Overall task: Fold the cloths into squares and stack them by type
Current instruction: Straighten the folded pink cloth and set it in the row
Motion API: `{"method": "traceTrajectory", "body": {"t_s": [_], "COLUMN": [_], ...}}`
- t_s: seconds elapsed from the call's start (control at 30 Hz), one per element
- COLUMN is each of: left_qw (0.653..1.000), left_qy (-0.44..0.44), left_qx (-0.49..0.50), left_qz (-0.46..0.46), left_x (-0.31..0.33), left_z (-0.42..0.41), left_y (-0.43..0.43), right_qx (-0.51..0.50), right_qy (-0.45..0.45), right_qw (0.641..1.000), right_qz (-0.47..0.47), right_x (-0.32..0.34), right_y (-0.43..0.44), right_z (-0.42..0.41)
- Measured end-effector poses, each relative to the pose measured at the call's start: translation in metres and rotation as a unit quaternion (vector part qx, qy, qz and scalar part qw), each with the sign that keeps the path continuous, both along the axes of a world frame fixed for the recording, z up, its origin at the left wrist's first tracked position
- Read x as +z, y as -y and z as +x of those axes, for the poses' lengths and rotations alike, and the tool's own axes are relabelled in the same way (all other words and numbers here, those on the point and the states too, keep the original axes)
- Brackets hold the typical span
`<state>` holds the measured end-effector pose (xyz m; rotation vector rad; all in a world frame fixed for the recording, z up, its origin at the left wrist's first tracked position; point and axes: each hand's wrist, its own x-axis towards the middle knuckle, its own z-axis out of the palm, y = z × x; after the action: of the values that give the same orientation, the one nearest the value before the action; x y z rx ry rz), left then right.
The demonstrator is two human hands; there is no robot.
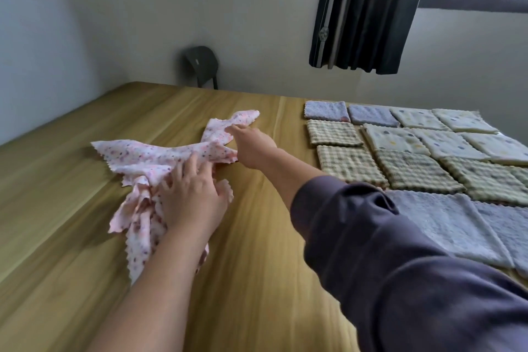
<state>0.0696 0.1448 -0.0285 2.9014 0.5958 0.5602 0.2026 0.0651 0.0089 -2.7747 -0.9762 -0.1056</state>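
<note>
A crumpled pink floral cloth [137,157] with zigzag edges lies on the wooden table [71,223] left of centre. My left hand [191,197] rests on its near, bunched part, fingers spread over the fabric. My right hand [251,146] reaches across to the cloth's far part and grips the fabric near its upper corner. To the right lie folded squares: green checked cloths [351,166], cream dotted cloths [397,138], and lavender terry cloths [325,110]. Larger lavender cloths [445,223] lie flat nearest me at the right.
A dark chair [201,66] stands behind the table's far edge by the wall. A dark curtain [368,8] hangs by a window at the upper right. Bare wood stretches across the near and left table.
</note>
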Motion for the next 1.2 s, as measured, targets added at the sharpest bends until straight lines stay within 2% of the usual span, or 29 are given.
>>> {"method": "traceTrajectory", "body": {"t_s": [0.13, 0.27, 0.4, 0.53, 0.8, 0.9, 0.97, 1.03, 1.1, 1.13, 1.2], "left_qw": [0.998, 0.998, 0.998, 0.997, 0.997, 0.997, 0.996, 0.985, 0.959, 0.936, 0.857], "left_qy": [-0.052, -0.058, -0.046, -0.053, -0.017, 0.001, 0.068, 0.151, 0.176, 0.154, 0.096], "left_qx": [-0.008, 0.007, 0.026, 0.035, 0.036, 0.029, -0.01, -0.088, -0.206, -0.27, -0.354], "left_qz": [0.046, 0.04, 0.026, 0.033, 0.061, 0.066, 0.063, 0.015, -0.078, -0.166, -0.361], "left_x": [-0.007, -0.007, -0.006, -0.004, 0.0, 0.003, 0.008, 0.015, 0.023, 0.028, 0.033], "left_z": [0.006, 0.007, 0.005, 0.003, -0.003, -0.003, -0.006, -0.013, -0.027, -0.037, -0.055], "left_y": [0.001, 0.001, 0.002, 0.003, 0.011, 0.013, 0.025, 0.051, 0.086, 0.105, 0.141], "right_qx": [0.01, -0.005, -0.045, -0.095, -0.082, -0.087, -0.085, -0.089, -0.098, -0.107, -0.126], "right_qy": [-0.005, 0.102, 0.116, 0.084, 0.183, 0.149, 0.12, 0.09, 0.056, 0.037, 0.002], "right_qw": [0.993, 0.983, 0.988, 0.99, 0.967, 0.955, 0.944, 0.935, 0.922, 0.913, 0.891], "right_qz": [-0.121, -0.152, -0.093, 0.055, 0.16, 0.24, 0.295, 0.333, 0.37, 0.393, 0.436], "right_x": [-0.002, -0.003, 0.004, 0.026, 0.063, 0.069, 0.068, 0.064, 0.054, 0.048, 0.032], "right_y": [-0.015, -0.016, -0.002, 0.033, 0.126, 0.163, 0.188, 0.215, 0.236, 0.245, 0.258], "right_z": [0.021, 0.025, 0.016, 0.005, -0.056, -0.085, -0.106, -0.129, -0.149, -0.158, -0.169]}}
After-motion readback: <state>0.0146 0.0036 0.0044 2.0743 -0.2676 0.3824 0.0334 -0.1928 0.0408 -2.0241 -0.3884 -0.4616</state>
